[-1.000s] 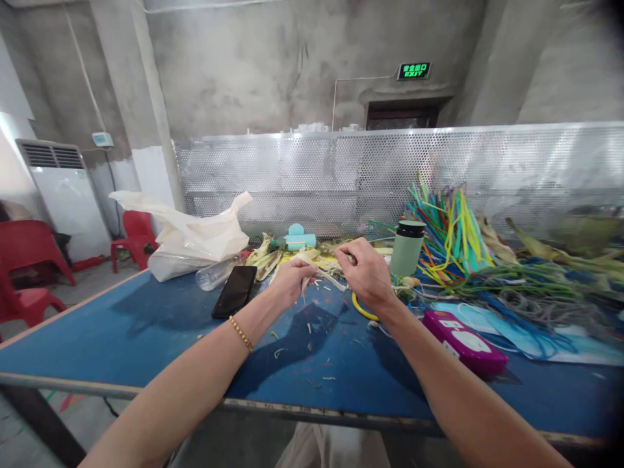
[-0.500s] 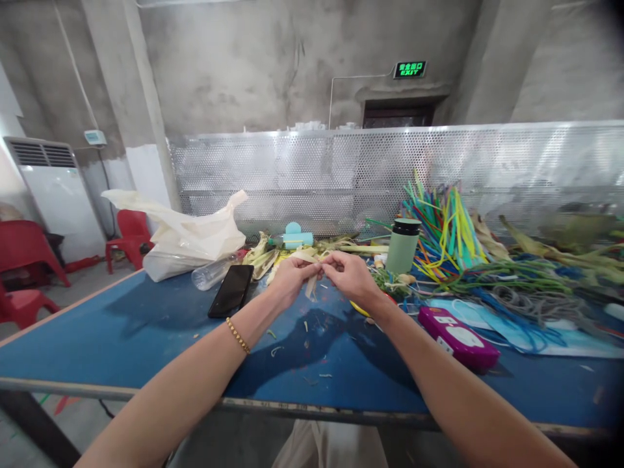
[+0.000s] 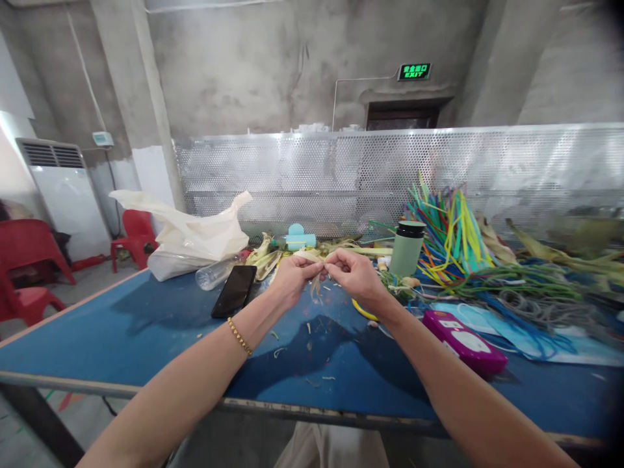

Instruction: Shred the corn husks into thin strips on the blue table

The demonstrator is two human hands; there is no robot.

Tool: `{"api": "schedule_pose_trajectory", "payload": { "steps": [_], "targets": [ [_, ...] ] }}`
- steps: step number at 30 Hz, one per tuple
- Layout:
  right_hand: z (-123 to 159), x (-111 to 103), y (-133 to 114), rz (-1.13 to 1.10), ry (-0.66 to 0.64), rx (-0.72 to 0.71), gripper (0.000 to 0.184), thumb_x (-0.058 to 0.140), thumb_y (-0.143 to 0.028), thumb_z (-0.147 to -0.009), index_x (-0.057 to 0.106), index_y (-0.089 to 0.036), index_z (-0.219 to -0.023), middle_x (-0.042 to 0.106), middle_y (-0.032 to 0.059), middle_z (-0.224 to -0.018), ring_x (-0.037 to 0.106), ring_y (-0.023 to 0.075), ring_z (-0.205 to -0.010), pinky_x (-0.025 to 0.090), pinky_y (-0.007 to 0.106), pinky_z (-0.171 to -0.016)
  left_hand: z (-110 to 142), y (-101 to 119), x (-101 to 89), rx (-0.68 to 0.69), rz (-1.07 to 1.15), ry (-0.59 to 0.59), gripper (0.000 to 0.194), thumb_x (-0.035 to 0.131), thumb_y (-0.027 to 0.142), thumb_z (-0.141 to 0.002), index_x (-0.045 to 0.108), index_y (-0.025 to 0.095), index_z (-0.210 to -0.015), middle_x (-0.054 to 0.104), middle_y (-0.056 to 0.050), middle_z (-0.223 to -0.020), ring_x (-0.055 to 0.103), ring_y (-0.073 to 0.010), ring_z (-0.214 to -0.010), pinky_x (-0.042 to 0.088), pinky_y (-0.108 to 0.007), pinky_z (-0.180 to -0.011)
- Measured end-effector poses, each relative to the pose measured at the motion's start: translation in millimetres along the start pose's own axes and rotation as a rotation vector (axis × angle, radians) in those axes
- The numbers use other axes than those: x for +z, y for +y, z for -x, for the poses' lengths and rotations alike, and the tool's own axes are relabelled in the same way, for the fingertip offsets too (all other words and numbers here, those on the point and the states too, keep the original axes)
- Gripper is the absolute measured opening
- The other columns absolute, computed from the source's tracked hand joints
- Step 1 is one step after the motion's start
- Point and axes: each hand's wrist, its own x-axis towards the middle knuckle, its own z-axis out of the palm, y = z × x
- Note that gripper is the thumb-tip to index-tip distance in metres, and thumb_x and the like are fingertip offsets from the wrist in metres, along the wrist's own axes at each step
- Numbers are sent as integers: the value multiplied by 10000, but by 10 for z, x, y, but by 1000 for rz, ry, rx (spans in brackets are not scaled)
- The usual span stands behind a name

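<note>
Over the middle of the blue table (image 3: 160,338), my left hand (image 3: 294,279) is closed on a pale corn husk strip (image 3: 316,286). Thin ends of the strip hang below the fingers. My right hand (image 3: 358,276) meets it fingertip to fingertip, pinching the same strip at its right side. Fingers cover most of the strip, so its full shape is hidden. Just behind the hands lie more dry corn husks (image 3: 266,260). Small pale scraps (image 3: 279,353) are scattered on the table below.
On the left are a black phone (image 3: 234,290), a clear plastic bottle (image 3: 214,274) and a white plastic bag (image 3: 195,244). To the right stand a green flask (image 3: 407,250), a purple box (image 3: 463,341), colourful strips (image 3: 458,234) and green cords (image 3: 517,279). A perforated metal screen (image 3: 302,175) runs behind.
The whole view has shifted slightly, with things appearing a little further right. Both hands stay together on the corn husk strip; the right hand's fingers have moved slightly.
</note>
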Motion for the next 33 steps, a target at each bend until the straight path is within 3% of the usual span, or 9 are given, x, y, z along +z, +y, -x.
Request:
{"api": "schedule_pose_trajectory", "payload": {
  "steps": [6, 9, 14, 16, 20, 24, 28, 33],
  "targets": [
    [8, -9, -17, 26, 7, -6, 100, 567, -243, -791, 612, -187, -722, 673, 1, -614, 492, 104, -487, 346, 222, -478, -3, 7, 10, 2, 29, 10, 219, 833, 198, -576, 706, 72, -702, 656, -64, -632, 583, -127, -606, 442, -276, -662],
    [0, -13, -18, -25, 0, 16, 113, 576, -272, -795, 628, -181, -752, 689, 16, -648, 545, 119, -534, 396, 230, -519, -10, 11, 9, -6, 28, 13, 217, 833, 203, -574, 698, 73, -684, 660, -66, -635, 578, -121, -595, 436, -264, -642],
    [-18, -14, 1, -182, -50, 170, 276, 566, -415, -815, 651, -161, -748, 669, 19, -653, 480, 101, -476, 383, 241, -481, -2, -11, 29, 11, 5, 10, 188, 803, 198, -613, 707, 73, -714, 676, -73, -672, 583, -115, -612, 436, -251, -646],
    [-24, -10, 18, -204, 12, 209, 304, 591, -444, -791, 656, -157, -712, 643, 9, -620, 456, 96, -473, 372, 242, -480, 14, -24, 36, -4, -12, 3, 177, 795, 198, -627, 704, 73, -714, 677, -73, -680, 588, -115, -618, 440, -252, -654],
    [-43, 2, 67, -162, 162, 190, 253, 679, -397, -708, 670, -148, -665, 657, 25, -647, 554, 134, -600, 438, 264, -598, 46, -30, 36, -75, -60, -4, 194, 799, 223, -638, 689, 78, -703, 667, -74, -671, 589, -123, -607, 443, -263, -630],
    [-41, 30, 80, -125, 171, 197, 212, 651, -353, -709, 650, -153, -641, 643, 20, -602, 552, 135, -554, 432, 259, -546, 56, -21, 27, -80, -165, -20, 233, 787, 290, -666, 677, 85, -680, 664, -80, -667, 576, -129, -584, 440, -275, -602],
    [-15, 60, 18, -153, 132, 282, 186, 622, -322, -728, 605, -164, -631, 589, -6, -500, 505, 111, -418, 387, 234, -431, 54, -19, 40, 0, -267, -29, 232, 777, 299, -676, 678, 89, -670, 655, -67, -644, 559, -123, -577, 426, -267, -599],
    [-4, 60, -41, -164, 127, 292, 148, 616, -274, -733, 578, -168, -637, 620, 6, -526, 563, 123, -426, 435, 230, -438, 64, -13, 71, 46, -270, -60, 228, 786, 292, -661, 694, 95, -726, 650, -50, -636, 566, -131, -598, 425, -265, -604]
  ]
}}
